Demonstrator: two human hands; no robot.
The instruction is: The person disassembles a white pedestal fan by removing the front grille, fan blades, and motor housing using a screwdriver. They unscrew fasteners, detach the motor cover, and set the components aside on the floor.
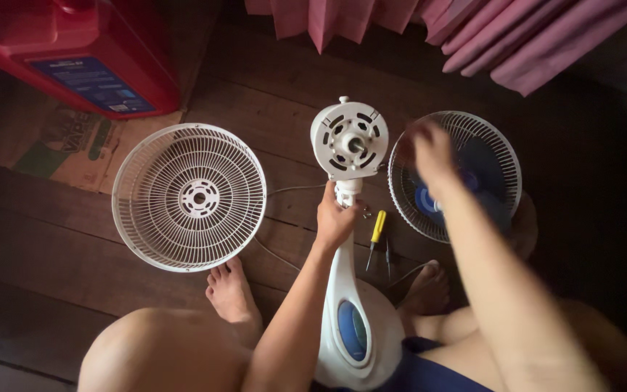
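Note:
A white fan body lies on the wooden floor between my legs, its round motor housing (350, 139) pointing up with the shaft bare. My left hand (334, 218) grips the fan's neck just below the motor. My right hand (432, 154) is blurred and reaches over the fan guard (498, 156) on the right, which holds the blue blade (473, 190); whether it grips anything I cannot tell. The fan's base (361, 330) with a blue oval panel sits near my lap.
A second white fan guard (190, 197) lies on the left by my foot (232, 294). A yellow-handled screwdriver (376, 231) rests right of the neck. A red container (74, 51) stands on cardboard (67, 149) at the back left. Pink curtains (473, 33) hang behind.

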